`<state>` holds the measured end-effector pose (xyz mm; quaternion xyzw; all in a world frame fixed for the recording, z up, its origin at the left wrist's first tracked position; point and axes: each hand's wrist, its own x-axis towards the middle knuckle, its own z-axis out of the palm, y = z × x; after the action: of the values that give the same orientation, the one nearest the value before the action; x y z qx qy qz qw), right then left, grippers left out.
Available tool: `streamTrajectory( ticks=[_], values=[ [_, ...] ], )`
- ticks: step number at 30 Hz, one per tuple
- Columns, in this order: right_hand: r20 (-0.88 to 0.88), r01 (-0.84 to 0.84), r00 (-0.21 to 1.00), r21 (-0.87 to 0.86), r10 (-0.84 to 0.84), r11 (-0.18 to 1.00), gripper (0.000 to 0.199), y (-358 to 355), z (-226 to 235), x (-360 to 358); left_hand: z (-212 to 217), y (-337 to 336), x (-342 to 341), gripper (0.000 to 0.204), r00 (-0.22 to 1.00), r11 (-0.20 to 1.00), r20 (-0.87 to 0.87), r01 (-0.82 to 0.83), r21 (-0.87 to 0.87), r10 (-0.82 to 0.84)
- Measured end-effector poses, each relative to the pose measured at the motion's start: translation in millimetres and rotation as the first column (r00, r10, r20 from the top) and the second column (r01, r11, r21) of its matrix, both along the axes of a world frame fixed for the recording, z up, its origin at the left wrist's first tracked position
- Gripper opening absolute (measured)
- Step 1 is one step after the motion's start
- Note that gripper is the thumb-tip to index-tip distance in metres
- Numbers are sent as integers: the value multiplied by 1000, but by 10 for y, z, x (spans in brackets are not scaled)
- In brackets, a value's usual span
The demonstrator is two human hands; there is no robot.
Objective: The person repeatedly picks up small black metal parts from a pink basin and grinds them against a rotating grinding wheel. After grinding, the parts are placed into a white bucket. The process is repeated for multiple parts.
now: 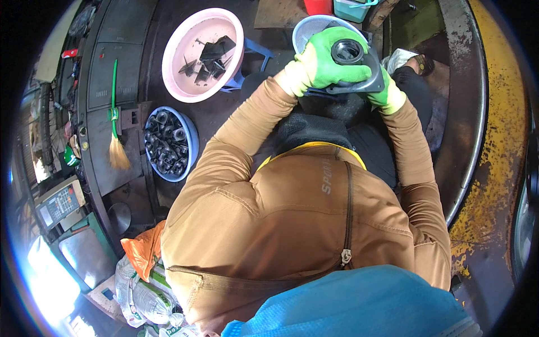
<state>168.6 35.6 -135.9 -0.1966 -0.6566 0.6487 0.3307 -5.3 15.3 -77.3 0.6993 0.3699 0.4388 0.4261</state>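
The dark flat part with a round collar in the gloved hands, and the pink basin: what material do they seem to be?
The dark flat part with a round collar looks like moulded black plastic or rubber, matte with soft sheen; metal cannot be excluded. The pink round basin seems glossy plastic, thin rimmed.

I see everything through one head-worn fisheye camera looking steeply down over the brown long-sleeved torso (303, 224) and outstretched arms. It sits close to the body, with the dark floor (224, 112) curving away toward the rim.
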Motion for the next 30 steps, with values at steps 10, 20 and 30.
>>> streamTrajectory(
  ticks=[10, 20, 30],
  values=[
    [-79, 121, 991, 199, -107, 973, 46, -86, -237, -183, 65, 331, -181, 45, 725, 730, 188, 681, -56, -662],
    [4, 534, 795, 469, -606, 703, 36, 30, -167, -286, -239, 56, 237, 53, 923, 928, 134, -370, 51, 361],
    [27, 287, 909, 681, -415, 673, 39, -12, 342, -188, -98, 104, 34, 43, 995, 986, 72, -74, 152, 63]
  ],
)
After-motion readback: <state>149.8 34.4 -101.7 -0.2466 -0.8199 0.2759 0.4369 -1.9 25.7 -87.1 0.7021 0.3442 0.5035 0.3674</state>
